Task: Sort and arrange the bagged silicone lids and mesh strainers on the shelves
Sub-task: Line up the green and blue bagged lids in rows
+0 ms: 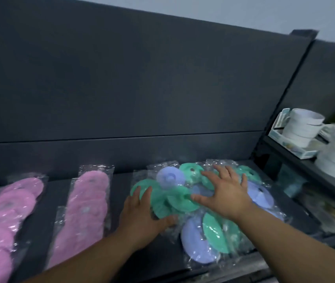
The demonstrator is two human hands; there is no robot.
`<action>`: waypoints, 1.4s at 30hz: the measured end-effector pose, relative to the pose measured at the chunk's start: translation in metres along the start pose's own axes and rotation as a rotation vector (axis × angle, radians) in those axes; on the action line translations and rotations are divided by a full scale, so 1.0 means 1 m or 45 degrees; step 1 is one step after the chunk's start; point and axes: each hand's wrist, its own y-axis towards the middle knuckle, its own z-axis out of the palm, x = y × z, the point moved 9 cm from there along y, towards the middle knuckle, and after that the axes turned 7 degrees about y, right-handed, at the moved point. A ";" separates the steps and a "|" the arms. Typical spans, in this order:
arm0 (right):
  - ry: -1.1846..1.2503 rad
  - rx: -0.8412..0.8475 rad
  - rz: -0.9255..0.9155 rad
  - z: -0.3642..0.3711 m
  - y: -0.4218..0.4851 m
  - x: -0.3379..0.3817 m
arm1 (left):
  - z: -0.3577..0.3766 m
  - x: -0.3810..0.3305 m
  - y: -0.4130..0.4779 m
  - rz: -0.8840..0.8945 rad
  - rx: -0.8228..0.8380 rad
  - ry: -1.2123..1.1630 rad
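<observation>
Two rows of bagged pink lids (9, 211) lie at the left of the dark shelf (119, 180). The left hand (140, 219) rests on a bagged green lid (158, 199), fingers nearly straight. The right hand (225, 193) lies over the pile of green and purple lids (197, 242), fingers spread wide.

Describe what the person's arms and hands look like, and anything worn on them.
The left forearm and right forearm are bare to the frame's edge: no sleeves show. The left hand and right hand wear no gloves, and no ring, watch or bracelet is visible. A small dark mark sits near the left thumb's base; blur hides what it is.
</observation>
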 end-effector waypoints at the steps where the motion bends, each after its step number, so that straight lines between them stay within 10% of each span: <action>1: -0.012 0.038 0.014 -0.001 0.004 -0.019 | 0.012 -0.007 0.007 -0.042 0.029 -0.010; 9: 0.183 0.369 0.019 0.018 0.044 -0.131 | 0.070 -0.086 0.050 -0.183 0.045 0.037; 28: 0.287 0.288 -0.027 0.013 0.073 -0.188 | 0.083 -0.151 0.066 0.047 0.129 -0.333; 42: 0.224 0.309 -0.066 0.014 0.091 -0.148 | 0.032 -0.110 0.074 -0.177 -0.327 -0.913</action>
